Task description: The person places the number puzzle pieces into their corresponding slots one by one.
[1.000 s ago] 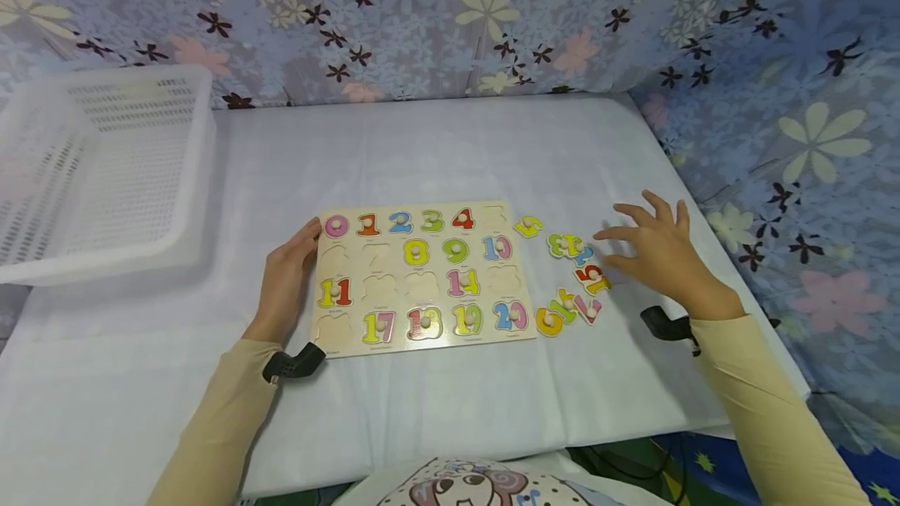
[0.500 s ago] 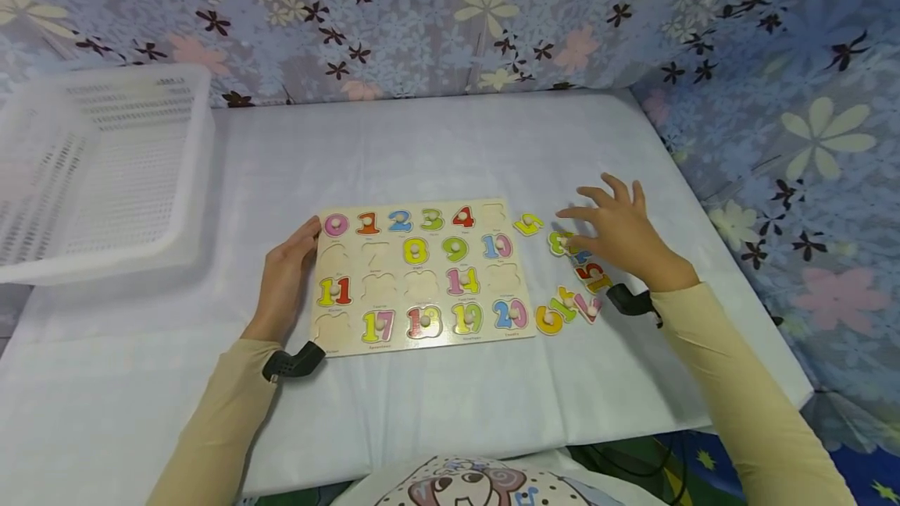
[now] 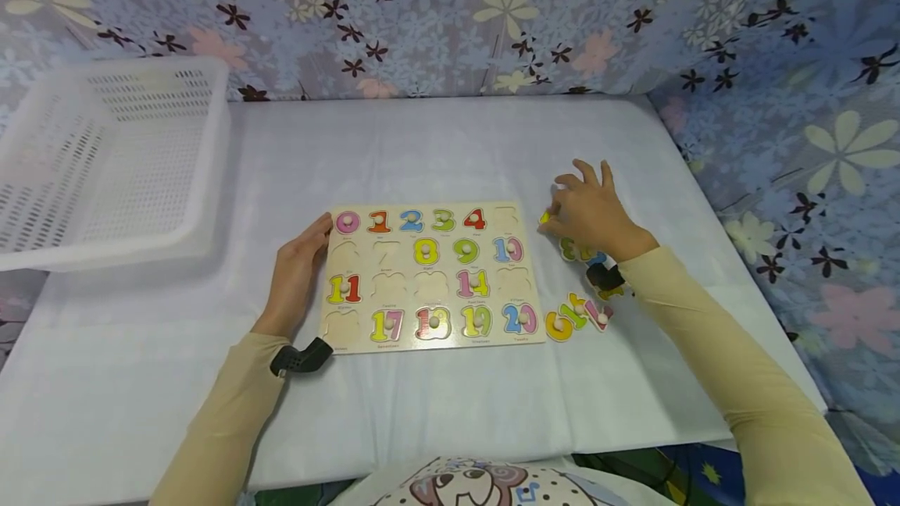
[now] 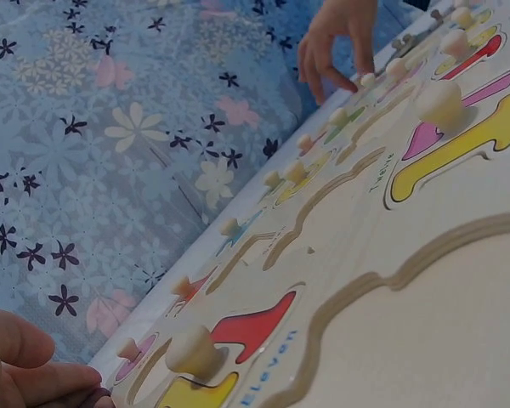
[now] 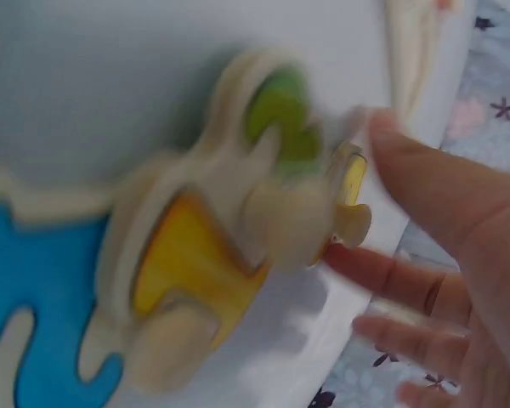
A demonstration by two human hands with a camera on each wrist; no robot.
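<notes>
A wooden number puzzle board (image 3: 406, 304) lies flat, with knobbed numbers in many recesses and several recesses bare. My left hand (image 3: 293, 281) rests along its left edge, fingers extended against the side. To the right of the board, my right hand (image 3: 594, 213) pinches the small yellow number 5 piece (image 3: 544, 217) between thumb and index finger, the other fingers spread. In the right wrist view this piece (image 5: 354, 178) stands edge-on with its knob showing. Green-and-yellow (image 5: 200, 255) and blue (image 5: 47, 306) number pieces lie nearer that camera, blurred.
Below the right hand lie a yellow-orange round number piece (image 3: 558, 326), a green one (image 3: 576, 311) and a pink 7 (image 3: 599, 317). A white plastic basket (image 3: 219, 155) stands at the far left. Flowered cloth (image 3: 422, 22) hangs behind the white-covered table (image 3: 422, 147).
My right hand has moved left and down from above the loose pieces to the yellow number 5 and taken hold of it. The left hand stays at the board's edge.
</notes>
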